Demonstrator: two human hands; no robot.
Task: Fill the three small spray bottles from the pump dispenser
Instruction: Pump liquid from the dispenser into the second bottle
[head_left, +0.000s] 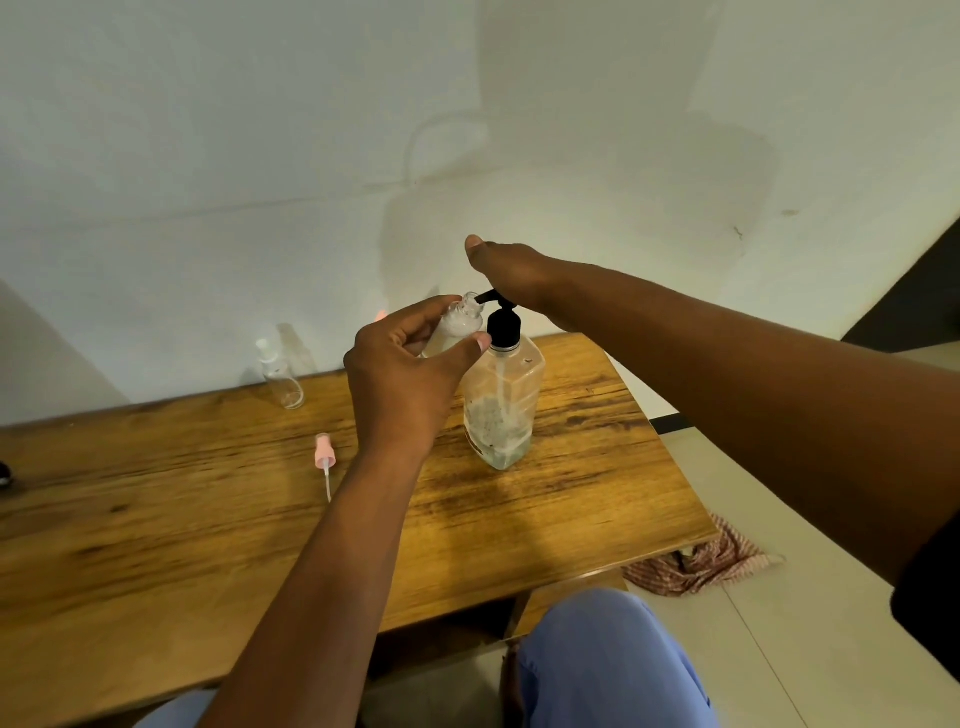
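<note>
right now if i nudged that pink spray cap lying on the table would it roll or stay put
The pink spray cap lies on its side on the table, so its round collar would probably roll. Its thin dip tube likely drags, curving the roll. It looks light and easily flicked.

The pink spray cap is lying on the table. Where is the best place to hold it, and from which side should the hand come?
Pinch the pink spray cap by its wide pink head, probably from above with thumb and finger on its two sides. It lies flat on the table with the head away from the person and the thin tube pointing toward them; the tube looks too thin and bendy to grip. The space around it is open.
</note>
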